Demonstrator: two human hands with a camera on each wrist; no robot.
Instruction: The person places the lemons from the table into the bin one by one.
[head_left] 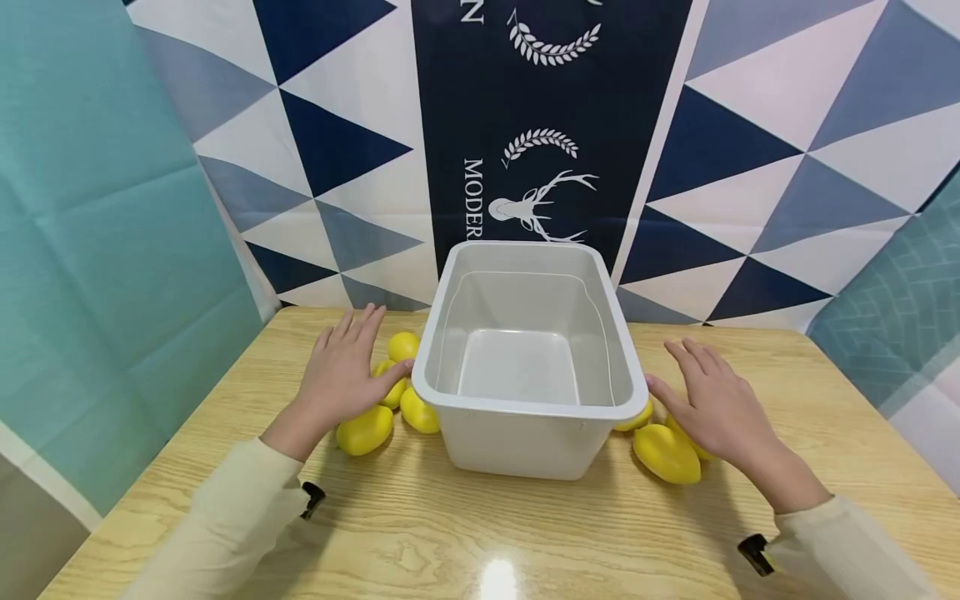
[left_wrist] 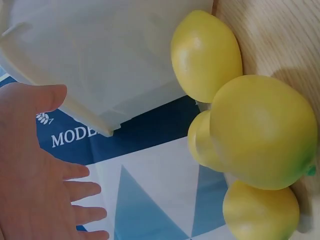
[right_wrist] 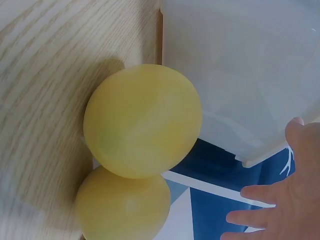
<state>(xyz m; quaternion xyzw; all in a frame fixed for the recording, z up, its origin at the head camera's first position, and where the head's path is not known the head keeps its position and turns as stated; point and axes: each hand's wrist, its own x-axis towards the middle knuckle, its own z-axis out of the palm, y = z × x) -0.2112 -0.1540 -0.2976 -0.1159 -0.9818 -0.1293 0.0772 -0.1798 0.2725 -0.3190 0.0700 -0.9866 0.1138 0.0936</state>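
A light grey plastic bin, open at the top, stands on the wooden table with nothing inside. My left hand hovers at its left side with fingers spread, the thumb by the rim; I cannot tell whether it touches. Below that hand lie several yellow lemons, clustered against the bin's side; the left wrist view shows a large lemon with a green tip. On the bin's other side my right hand is held with straight fingers, its thumb near the rim. More lemons lie beneath it, partly hidden.
The wooden table runs up to a patterned cloth backdrop behind the bin. A teal cloth hangs at the left, and another teal cloth at the right. Small black clips show at the cuffs.
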